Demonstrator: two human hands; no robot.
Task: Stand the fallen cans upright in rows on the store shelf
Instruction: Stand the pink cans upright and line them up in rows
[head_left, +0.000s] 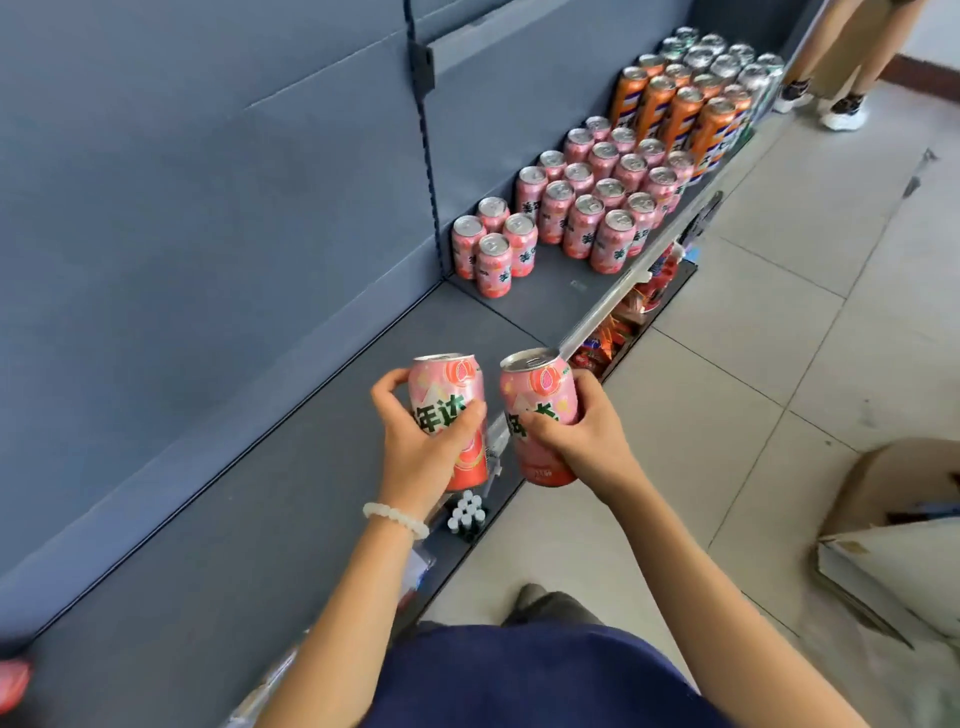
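Grey store shelf (291, 467): upright pink cans (571, 208) in rows beyond both hands. Left hand (415, 447) grips one pink can (448, 395); right hand (576, 441) grips another can (537, 395).

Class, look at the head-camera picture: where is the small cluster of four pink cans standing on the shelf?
The cluster of four pink cans stands upright at the back of the shelf, near the blue upright post, just left of the larger block of pink cans.
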